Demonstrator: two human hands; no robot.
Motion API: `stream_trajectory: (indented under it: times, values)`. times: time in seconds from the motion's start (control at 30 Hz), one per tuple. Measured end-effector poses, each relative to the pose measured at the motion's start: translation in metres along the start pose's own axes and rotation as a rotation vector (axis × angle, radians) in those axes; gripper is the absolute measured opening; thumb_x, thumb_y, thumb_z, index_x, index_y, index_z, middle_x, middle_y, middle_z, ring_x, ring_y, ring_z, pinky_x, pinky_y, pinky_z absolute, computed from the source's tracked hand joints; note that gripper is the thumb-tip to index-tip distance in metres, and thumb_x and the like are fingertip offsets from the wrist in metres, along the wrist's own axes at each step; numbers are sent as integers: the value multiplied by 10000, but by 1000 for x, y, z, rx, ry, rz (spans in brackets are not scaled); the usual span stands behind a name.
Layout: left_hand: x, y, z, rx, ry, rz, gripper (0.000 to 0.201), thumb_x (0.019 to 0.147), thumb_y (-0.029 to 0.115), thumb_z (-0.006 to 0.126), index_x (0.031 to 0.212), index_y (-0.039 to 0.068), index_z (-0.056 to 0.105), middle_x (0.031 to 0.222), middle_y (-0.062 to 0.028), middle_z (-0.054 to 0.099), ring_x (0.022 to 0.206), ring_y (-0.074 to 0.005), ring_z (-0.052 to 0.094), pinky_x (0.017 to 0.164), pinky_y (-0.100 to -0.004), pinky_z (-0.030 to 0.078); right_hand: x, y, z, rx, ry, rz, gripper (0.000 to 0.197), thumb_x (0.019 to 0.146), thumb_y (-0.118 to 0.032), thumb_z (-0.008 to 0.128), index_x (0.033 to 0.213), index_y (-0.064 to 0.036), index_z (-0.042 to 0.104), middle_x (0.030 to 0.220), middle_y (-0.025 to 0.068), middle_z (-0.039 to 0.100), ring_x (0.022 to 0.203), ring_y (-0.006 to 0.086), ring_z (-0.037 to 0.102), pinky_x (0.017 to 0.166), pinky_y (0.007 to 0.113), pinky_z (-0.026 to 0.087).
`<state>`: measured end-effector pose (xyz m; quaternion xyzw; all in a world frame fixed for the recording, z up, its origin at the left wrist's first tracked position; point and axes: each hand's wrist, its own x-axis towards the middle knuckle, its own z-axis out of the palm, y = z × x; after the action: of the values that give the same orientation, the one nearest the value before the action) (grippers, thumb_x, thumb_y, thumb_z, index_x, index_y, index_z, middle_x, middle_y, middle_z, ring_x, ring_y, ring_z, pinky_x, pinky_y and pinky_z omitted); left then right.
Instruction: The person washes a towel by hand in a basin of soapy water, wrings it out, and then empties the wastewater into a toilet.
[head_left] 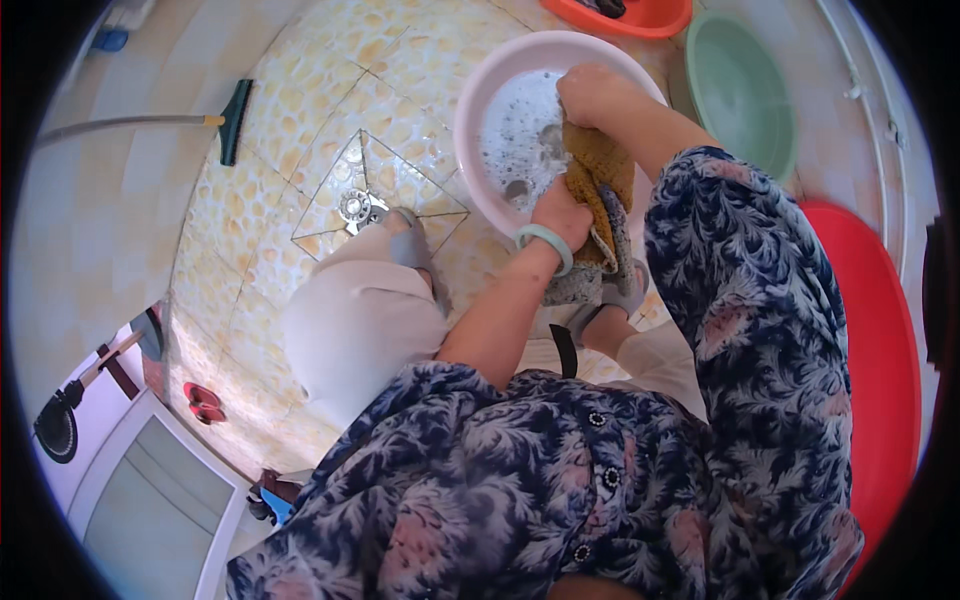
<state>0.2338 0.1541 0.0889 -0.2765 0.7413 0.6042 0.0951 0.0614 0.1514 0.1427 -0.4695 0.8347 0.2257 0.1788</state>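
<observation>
— Left hand [562,218] grasping, fingers wrapped round the bunched edge of the mustard-and-grey cloth [600,158]! And the right hand [588,98], on your feed?

— Curled tight at the cloth's far end! I'd call that grasping too, though its fingertips are hidden from me up here.

— Where's the cloth lying?

— Across the right half of the pink basin [468,140], beside the suds [508,125], its grey end spilling past the near rim.

— Why one hand near, one far?

— My read: two anchor points steady thick fabric; with only one, I'd expect it to slump into the water.

— And the basin's spot?

— On the tiled floor [270,115], just ahead of the grey slippers [408,247]; I'd guess so both arms drop straight in. Green basin [745,95] just beside it, handy for the right arm, I reckon!
</observation>
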Motion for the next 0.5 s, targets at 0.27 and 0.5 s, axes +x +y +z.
stream_trajectory:
  times: [0.27,0.5]
  values:
    - [1,-4,-4,85,-67,-34,442,740,122,486,1148,-39,438,1003,-290,575,972,-417,543,878,-427,427,12,-15,0,-185,-56,-28,189,676,-88,598,839,-46,683,877,148,655,855,291,625,777,370,491]
    - [0,-6,-2,72,-149,25,506,761,143,489,1210,-66,385,1028,-282,568,976,-415,535,848,-435,433,1,-4,7,-133,-147,81,246,696,-197,632,889,-53,686,959,145,647,915,280,614,823,368,476]
